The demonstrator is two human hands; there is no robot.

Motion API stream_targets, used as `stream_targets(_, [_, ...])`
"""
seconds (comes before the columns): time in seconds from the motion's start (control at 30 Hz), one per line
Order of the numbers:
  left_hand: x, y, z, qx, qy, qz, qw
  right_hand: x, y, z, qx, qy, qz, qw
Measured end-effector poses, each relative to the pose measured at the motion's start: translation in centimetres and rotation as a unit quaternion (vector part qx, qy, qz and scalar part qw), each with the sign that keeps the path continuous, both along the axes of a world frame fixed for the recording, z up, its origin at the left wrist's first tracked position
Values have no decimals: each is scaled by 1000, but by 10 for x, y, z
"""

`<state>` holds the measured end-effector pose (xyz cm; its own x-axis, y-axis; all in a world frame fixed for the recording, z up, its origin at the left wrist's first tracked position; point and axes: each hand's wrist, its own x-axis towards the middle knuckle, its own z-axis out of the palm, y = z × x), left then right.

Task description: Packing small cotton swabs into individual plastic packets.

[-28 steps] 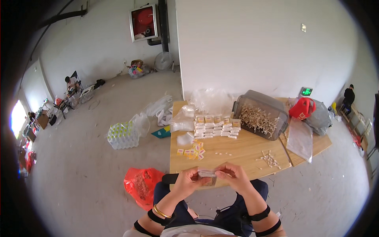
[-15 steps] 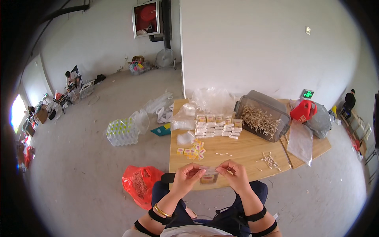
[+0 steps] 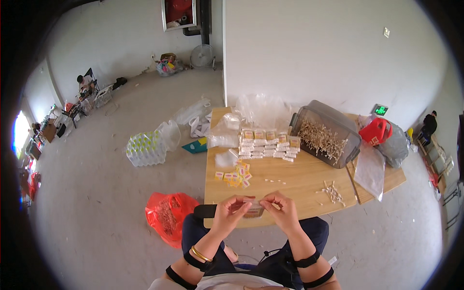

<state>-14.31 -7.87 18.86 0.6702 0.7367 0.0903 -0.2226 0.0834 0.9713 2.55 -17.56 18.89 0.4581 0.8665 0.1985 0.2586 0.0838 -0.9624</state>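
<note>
Pinched between my two hands, at the table's near edge, is a small clear plastic bag with a printed card inside. My left hand is closed on the bag's upper left edge. Thumb and fingers of my right hand grip its upper right edge. Beyond my hands, several yellow and white cards lie scattered beside a stack of small clear bags. Rows of filled cotton swab packets are piled behind. A few loose swabs lie nearer to me, with a heap of swabs to the right.
A grey plastic bin lies tipped on its side, full of cotton swabs. Right of it are a red bag and a clear plastic sheet. A red plastic bag sits on the floor by my left leg.
My hands have come slightly closer together along the bag's top edge, and the bag hangs a little more tilted. The view has shifted a little downward.
</note>
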Motion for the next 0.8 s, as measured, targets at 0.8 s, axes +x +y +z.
stream_targets(0.8, [17,32,-63,253,160,95,949,15,27,-59,-54,-56,-28,997])
